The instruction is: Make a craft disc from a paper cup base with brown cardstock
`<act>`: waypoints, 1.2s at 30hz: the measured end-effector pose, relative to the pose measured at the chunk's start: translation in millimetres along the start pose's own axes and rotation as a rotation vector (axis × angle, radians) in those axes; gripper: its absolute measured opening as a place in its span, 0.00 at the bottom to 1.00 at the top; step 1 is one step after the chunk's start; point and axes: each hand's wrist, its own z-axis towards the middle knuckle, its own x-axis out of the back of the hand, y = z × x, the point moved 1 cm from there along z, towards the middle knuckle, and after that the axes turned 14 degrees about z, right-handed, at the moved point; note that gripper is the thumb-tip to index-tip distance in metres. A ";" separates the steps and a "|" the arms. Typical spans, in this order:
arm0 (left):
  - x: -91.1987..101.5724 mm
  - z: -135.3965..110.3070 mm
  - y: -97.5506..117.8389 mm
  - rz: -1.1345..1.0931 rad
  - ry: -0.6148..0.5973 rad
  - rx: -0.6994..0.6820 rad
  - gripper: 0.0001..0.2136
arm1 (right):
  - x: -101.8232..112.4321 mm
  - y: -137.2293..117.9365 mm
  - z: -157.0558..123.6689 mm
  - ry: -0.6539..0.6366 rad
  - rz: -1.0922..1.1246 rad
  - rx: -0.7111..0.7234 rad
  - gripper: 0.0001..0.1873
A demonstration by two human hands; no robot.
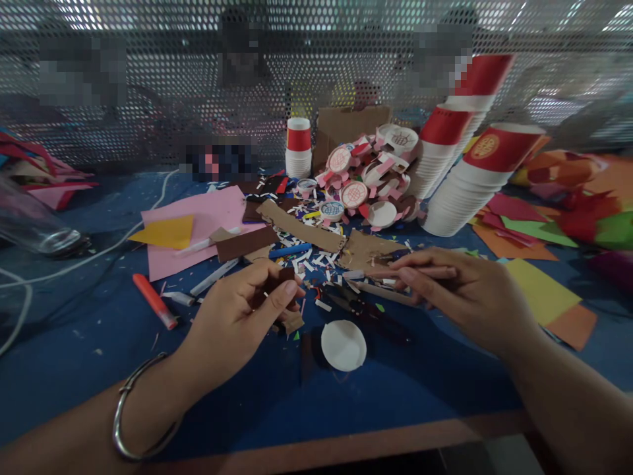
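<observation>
Two worries imo. Your left hand [242, 309] pinches dark paper [286, 272], mid-frame; right hand [472, 297] grips pen-like stick [435, 271], right of centre. White dish [343, 345] loose, lower centre: stray wrist could knock it. Scraps [315, 265] might cling if paper dips.

A cup [512, 150] bears a gold emblem [483, 146]; no text is legible.

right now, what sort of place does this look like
Probably a paper-craft workspace: a blue table with a pink paper sheet, stacked red-and-white cups and a scatter of small cut scraps.
</observation>
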 end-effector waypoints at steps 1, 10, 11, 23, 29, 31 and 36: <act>-0.5 -0.1 -0.1 -0.010 -0.010 0.001 0.12 | -0.2 0.2 0.1 -0.004 0.002 -0.006 0.10; 0.6 -1.8 -5.3 0.022 -0.026 -0.043 0.12 | -9.0 -3.5 4.9 -0.017 0.113 -0.028 0.10; 0.9 -1.9 -5.7 0.027 -0.027 -0.042 0.12 | -10.2 -4.1 5.5 -0.023 0.121 -0.030 0.10; 0.8 -3.3 -2.5 -0.002 -0.047 -0.038 0.12 | -21.9 -16.6 8.7 -0.127 0.202 -0.028 0.10; -2.1 -1.4 -3.9 -0.073 -0.087 -0.025 0.12 | -22.7 -19.2 9.8 -0.101 0.201 -0.018 0.10; -3.0 -1.0 -3.4 -0.074 -0.091 -0.017 0.13 | -23.1 -19.2 10.1 -0.109 0.166 -0.023 0.11; -2.6 -2.1 -0.3 -0.060 -0.101 -0.026 0.13 | -27.2 -19.8 13.0 -0.154 0.113 -0.003 0.11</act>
